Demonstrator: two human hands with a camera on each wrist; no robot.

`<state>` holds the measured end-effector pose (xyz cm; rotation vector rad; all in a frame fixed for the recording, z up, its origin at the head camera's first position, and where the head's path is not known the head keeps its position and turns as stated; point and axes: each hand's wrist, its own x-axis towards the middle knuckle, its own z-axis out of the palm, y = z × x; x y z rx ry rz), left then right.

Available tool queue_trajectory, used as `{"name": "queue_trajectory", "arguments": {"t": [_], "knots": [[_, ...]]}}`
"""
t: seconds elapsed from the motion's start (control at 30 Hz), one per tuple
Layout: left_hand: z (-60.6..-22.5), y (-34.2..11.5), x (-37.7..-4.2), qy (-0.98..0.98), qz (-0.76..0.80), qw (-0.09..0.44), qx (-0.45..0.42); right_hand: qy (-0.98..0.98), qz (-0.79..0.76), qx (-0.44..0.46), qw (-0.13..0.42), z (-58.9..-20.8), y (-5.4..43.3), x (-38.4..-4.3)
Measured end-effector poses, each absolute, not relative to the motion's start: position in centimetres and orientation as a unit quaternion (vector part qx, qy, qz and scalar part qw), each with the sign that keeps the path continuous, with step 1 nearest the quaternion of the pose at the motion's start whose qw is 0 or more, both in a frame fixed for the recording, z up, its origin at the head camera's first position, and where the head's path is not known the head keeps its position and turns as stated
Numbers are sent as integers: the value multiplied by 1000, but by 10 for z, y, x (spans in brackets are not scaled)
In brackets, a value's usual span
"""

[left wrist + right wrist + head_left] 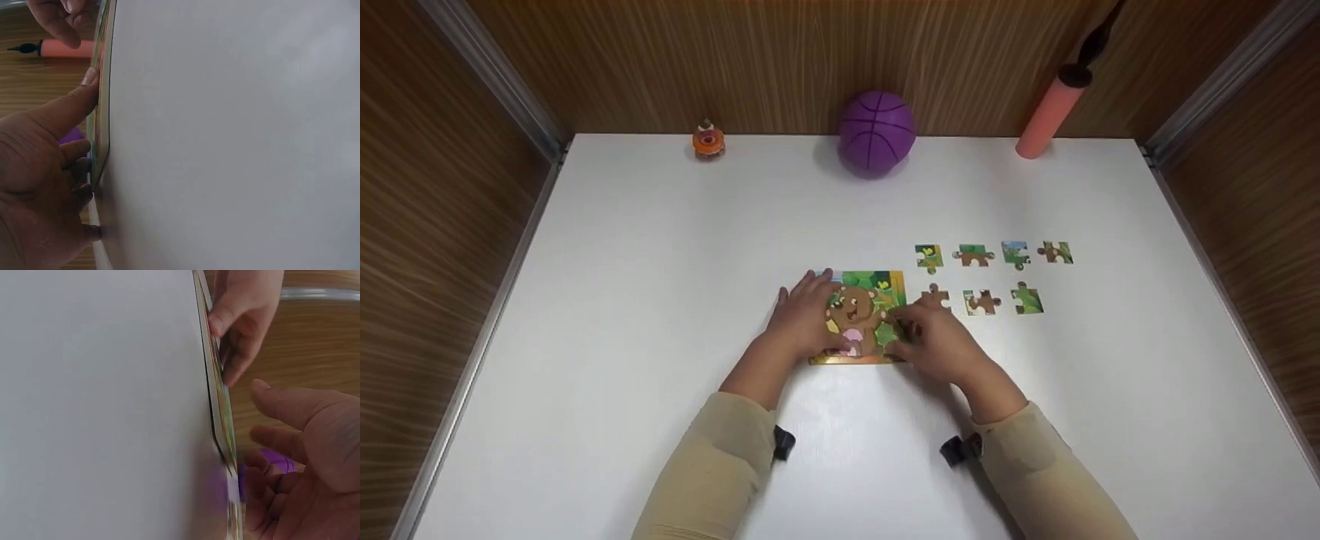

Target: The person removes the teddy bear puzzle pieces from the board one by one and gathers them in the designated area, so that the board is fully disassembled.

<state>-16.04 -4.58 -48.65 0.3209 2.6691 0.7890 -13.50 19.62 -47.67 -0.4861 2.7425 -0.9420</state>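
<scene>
A square jigsaw puzzle [855, 300] with a brown bear on a green background lies flat on the white table. My left hand [802, 319] rests across its left side, the thumb over the lower part of the picture. By the right edge is my right hand [946, 343], its thumb and index finger apart with nothing seen between them. In the right wrist view the other fingers of the right hand [306, 455] bend loosely beside the puzzle's edge [222, 410]. Part of the picture is hidden under the hands.
Several loose jigsaw pieces [975, 256] lie in two rows right of the puzzle; my right hand partly covers a brown piece [935, 294]. Along the back stand a small orange toy [709, 141], a purple ball [877, 133] and a pink hand pump [1048, 116]. Wood-grain panels enclose the table.
</scene>
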Motion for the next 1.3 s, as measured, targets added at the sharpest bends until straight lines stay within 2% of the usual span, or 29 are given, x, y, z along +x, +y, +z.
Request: {"name": "queue_trajectory", "arguments": {"t": [0.37,0.8,1.3], "knots": [[-486,-46,-161,944,263,167,111,933,-293,-183,104,-483,167,-132],[-475,-55,-163,921,302,203,136,933,-302,-158,116,-485,163,-131],[-476,-56,-165,919,302,211,138,925,-333,-147,106,-485,162,-128]]}}
